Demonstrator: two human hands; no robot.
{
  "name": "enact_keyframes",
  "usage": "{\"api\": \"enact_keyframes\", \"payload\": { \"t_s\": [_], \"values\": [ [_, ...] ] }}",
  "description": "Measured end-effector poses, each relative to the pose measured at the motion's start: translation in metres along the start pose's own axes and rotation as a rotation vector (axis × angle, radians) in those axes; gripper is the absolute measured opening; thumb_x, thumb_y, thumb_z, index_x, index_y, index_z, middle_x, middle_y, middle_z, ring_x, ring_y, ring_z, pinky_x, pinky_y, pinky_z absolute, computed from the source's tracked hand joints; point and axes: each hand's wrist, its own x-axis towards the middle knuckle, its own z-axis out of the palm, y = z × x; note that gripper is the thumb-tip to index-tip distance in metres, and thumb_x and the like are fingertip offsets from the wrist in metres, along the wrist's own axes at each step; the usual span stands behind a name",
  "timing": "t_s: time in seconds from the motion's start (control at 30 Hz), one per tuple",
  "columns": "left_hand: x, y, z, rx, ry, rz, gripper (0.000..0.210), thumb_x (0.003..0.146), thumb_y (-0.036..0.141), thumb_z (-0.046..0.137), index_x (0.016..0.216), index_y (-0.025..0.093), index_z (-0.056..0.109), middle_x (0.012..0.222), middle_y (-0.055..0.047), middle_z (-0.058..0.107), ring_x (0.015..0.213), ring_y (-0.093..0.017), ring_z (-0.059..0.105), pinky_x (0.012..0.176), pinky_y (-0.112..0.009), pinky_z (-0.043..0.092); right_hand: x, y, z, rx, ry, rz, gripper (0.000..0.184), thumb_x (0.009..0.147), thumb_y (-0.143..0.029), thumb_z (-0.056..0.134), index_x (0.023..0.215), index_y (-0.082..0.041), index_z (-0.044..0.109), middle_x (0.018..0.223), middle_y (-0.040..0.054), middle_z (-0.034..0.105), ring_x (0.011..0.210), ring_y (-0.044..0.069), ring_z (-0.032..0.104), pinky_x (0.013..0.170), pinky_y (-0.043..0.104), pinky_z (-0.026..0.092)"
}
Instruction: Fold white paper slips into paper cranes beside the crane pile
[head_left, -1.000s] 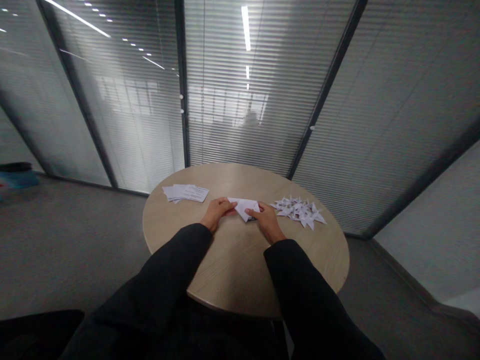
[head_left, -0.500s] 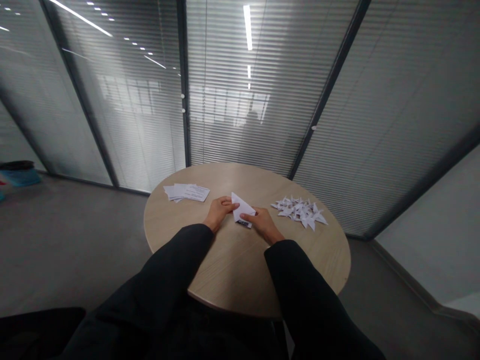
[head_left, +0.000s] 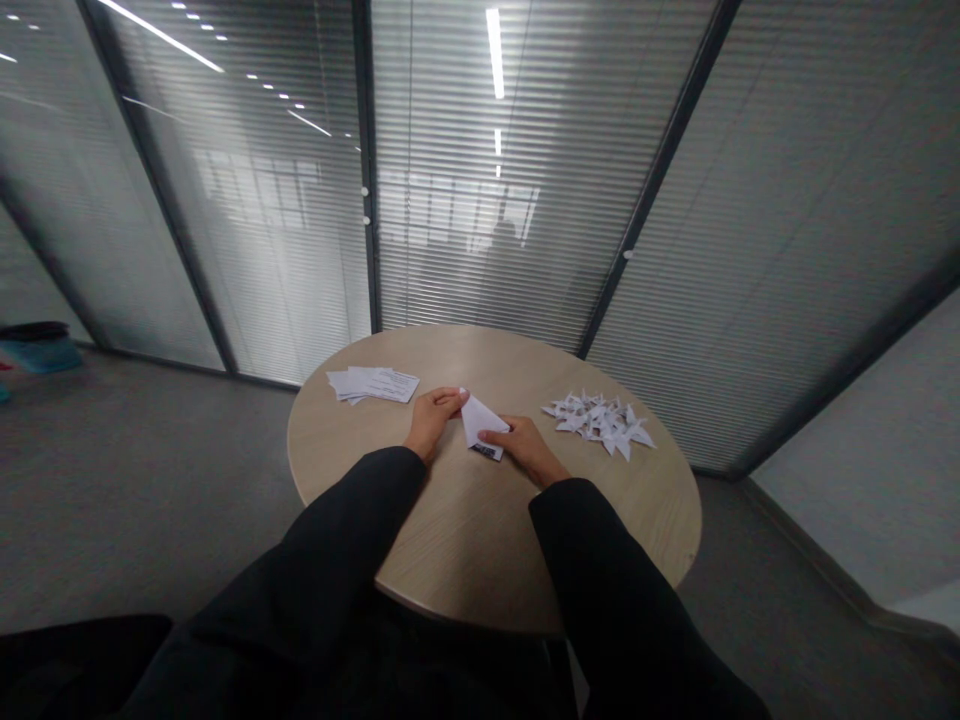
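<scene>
A white sheet of paper (head_left: 480, 420), folded to a slanted edge with a point at its upper left, is held between my hands above the table. Dark print shows on a strip along its lower edge. My left hand (head_left: 433, 418) pinches the paper's upper left corner between thumb and fingers. On the other side, my right hand (head_left: 527, 445) grips the right edge, its thumb lying across the front and its fingers mostly hidden behind.
The round wooden table (head_left: 465, 560) carries a fanned stack of printed white papers (head_left: 375, 384) at left. A pile of pointed folded paper shapes (head_left: 600, 420) lies at right. Glass partitions with blinds (head_left: 480, 270) stand behind. A blue bin (head_left: 41, 350) is on the floor far left.
My left thumb and fingers have shifted up along the paper's left edge to its top corner. My right hand has stayed almost in place on the right edge.
</scene>
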Motion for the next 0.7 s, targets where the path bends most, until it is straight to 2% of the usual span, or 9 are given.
{"api": "enact_keyframes", "payload": {
  "t_s": [0.7],
  "values": [
    [0.0023,0.002,0.0001,-0.048,0.045,0.003,0.038,0.052,0.044,0.081,0.07,0.012,0.069,0.068,-0.004,0.067,0.063,-0.014,0.061,0.069,-0.031,0.052,0.0006,0.0009,-0.0021,-0.059,0.042,-0.01,0.036,0.06,-0.038,0.073,0.081,-0.008,0.07,0.065,0.0036,0.064,0.056,0.013,0.052,0.052,0.025,0.038]
  ]
}}
